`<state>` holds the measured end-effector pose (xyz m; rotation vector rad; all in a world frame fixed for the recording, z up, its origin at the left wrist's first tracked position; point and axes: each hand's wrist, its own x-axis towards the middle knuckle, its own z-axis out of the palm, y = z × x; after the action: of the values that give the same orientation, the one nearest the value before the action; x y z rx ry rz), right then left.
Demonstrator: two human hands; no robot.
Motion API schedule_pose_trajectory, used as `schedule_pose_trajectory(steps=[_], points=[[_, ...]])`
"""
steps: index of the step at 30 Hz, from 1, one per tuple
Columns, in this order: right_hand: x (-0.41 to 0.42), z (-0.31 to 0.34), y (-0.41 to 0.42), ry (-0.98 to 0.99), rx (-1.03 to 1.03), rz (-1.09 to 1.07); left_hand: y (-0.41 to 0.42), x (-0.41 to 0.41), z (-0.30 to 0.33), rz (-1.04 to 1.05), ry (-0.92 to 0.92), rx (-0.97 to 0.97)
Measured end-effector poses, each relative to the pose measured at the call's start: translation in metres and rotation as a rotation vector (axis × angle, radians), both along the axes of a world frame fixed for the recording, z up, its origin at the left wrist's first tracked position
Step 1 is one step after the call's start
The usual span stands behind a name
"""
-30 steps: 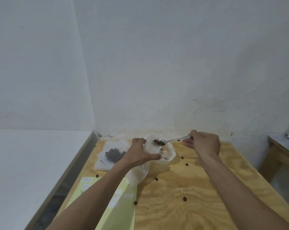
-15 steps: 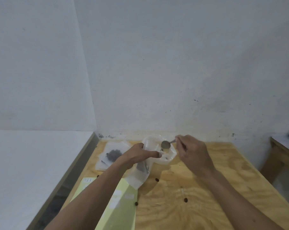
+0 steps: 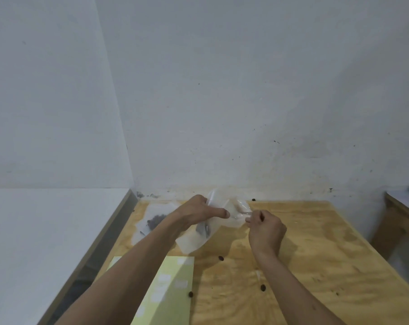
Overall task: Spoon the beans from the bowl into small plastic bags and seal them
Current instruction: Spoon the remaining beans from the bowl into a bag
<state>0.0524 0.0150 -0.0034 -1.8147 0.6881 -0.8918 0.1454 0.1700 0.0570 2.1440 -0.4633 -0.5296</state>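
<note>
My left hand (image 3: 198, 213) grips the mouth of a small clear plastic bag (image 3: 191, 241), which hangs toward the table with a few dark beans inside. Right behind it stands the translucent bowl (image 3: 237, 205). My right hand (image 3: 265, 227) is curled round the handle of a spoon (image 3: 244, 213), blurred, whose tip lies at the bowl's near edge. The bowl's contents cannot be made out. A filled bag of beans (image 3: 155, 220) lies flat at the table's far left.
Loose beans lie on the plywood table (image 3: 316, 242), one (image 3: 220, 258) under the bag, another (image 3: 262, 287) nearer me. A yellow-green sheet (image 3: 173, 285) covers the near left. A low wooden stand (image 3: 400, 216) is at the right, a white surface (image 3: 46, 231) at the left.
My right hand has swung the spoon from over the bag's mouth down to the bowl, closer to my left hand. The spoon's beans are gone from it. The left hand keeps holding the bag.
</note>
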Motion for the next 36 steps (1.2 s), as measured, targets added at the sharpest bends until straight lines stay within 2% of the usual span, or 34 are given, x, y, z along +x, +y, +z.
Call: schedule_pose_trajectory(steps=[5,11,18,24,29,36], points=[[0.007,0.008,0.001,0.000,0.455,-0.086,-0.023,0.010,0.025,-0.075,-0.081,0.022],[0.002,0.021,-0.007,0.032,0.649,-0.107,-0.024,0.011,0.017,-0.088,-0.092,0.000],[-0.001,0.031,-0.015,-0.025,0.717,-0.100,0.000,0.011,0.013,-0.069,-0.018,-0.039],[-0.010,0.046,-0.022,-0.079,0.640,-0.079,0.009,0.010,-0.005,-0.015,-0.002,-0.072],[-0.018,0.052,-0.028,-0.082,0.611,-0.083,0.006,0.013,-0.017,0.067,-0.017,-0.049],[-0.025,0.048,-0.033,-0.137,0.671,-0.107,0.002,0.008,-0.028,0.095,-0.036,0.027]])
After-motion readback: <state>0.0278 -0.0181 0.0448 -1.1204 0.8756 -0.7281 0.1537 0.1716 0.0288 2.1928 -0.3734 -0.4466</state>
